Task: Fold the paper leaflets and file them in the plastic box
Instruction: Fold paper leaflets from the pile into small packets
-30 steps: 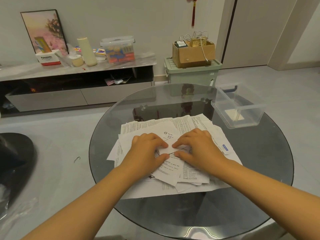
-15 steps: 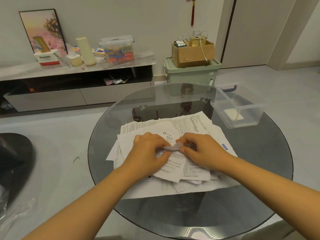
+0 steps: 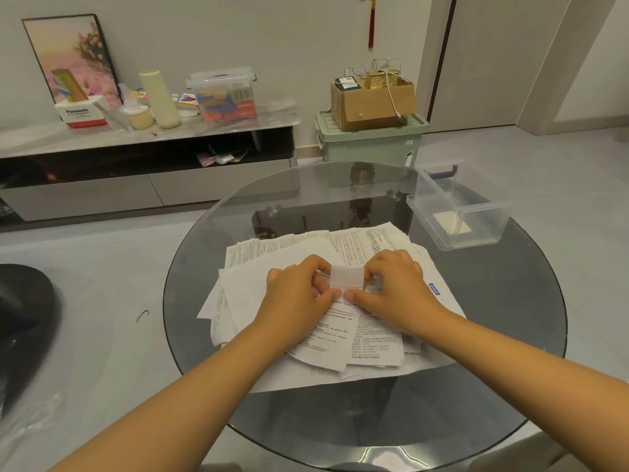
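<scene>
Frame centre: left hand [image 3: 299, 294] and right hand [image 3: 394, 287] both pinch 1 leaflet [image 3: 346, 277], now a small folded square lifted off the pile [image 3: 340, 335]; 0.5 s ago it was a flat strip. Folding looks nearly finished. Box [image 3: 457, 212], upper right on table [image 3: 510, 318], holds 1 folded sheet.

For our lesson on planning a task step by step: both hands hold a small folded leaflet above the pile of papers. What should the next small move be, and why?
Probably carry the folded leaflet to the clear plastic box at the table's far right. Left hand and right hand pinch it already folded small, and the box stands open.
</scene>
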